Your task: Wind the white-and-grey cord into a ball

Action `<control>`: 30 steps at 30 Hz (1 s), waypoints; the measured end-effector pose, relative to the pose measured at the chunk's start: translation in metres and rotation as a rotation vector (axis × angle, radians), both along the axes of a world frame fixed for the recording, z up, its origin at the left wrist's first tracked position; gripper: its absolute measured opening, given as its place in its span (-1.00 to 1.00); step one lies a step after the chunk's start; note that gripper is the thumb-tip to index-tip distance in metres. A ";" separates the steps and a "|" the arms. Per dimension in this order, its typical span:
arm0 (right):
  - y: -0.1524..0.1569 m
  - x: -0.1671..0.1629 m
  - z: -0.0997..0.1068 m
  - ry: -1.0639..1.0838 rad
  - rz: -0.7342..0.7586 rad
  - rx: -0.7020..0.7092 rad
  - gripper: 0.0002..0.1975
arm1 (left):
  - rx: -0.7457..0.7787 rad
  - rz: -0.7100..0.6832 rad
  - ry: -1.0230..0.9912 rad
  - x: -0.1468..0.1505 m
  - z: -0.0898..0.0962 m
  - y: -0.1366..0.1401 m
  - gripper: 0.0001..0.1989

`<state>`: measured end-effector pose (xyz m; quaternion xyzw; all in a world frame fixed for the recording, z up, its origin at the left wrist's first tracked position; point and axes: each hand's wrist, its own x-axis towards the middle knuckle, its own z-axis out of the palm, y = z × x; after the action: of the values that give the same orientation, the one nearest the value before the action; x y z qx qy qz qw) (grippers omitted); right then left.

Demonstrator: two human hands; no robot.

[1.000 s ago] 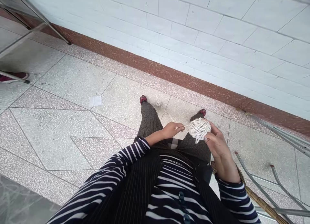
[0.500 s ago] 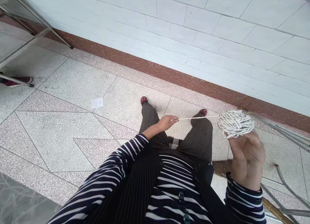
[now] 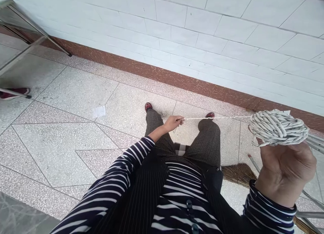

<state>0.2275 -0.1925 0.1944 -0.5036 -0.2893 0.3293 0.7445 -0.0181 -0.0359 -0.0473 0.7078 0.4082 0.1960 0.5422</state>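
Note:
A thick ball of white twisted paper cord (image 3: 277,127) rests in my right hand (image 3: 287,164), raised at the right side; the ball hides most of the fingertips. From the ball a strand of cord (image 3: 215,118) runs nearly level across my lap to my left hand (image 3: 173,123). There it is pinched between thumb and fingers, above my left knee. The strand looks taut between the two hands. On the floor by my left foot lies a small light coil (image 3: 164,113), too small to make out clearly.
A straw broom (image 3: 239,174) lies at my right, beside metal tube legs (image 3: 312,214). A metal-framed stool or table (image 3: 37,28) stands at upper left, with another person's red shoe (image 3: 15,93) near it. White paper (image 3: 99,111) lies on the floor. A tiled wall (image 3: 177,24) rises in front.
My right hand has moved right and nearer the camera with the ball, lengthening the strand between my hands. My left hand stays nearly in place, still pinching the cord.

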 end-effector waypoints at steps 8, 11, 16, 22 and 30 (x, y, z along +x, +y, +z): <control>-0.006 0.000 -0.002 0.079 0.022 -0.002 -0.62 | 0.297 -0.129 0.273 -0.004 0.009 0.043 -0.67; 0.003 -0.014 0.001 0.058 0.111 -0.039 -0.57 | 0.338 -0.176 0.136 0.011 0.019 0.033 -0.65; 0.033 -0.035 -0.005 -0.014 0.302 -0.203 -0.58 | 0.121 -0.129 -0.249 0.047 0.063 0.004 -0.62; 0.056 -0.034 -0.029 0.056 0.346 -0.243 -0.62 | 0.028 -0.128 -0.444 0.066 0.102 -0.018 -0.66; 0.040 -0.006 -0.002 0.237 0.148 -0.037 -0.64 | 0.120 -0.161 -0.003 0.011 0.029 -0.007 -0.69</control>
<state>0.2219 -0.1523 0.1925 -0.4522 -0.2294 0.4457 0.7377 -0.0073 -0.0427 -0.0179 0.7692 0.3368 0.1770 0.5133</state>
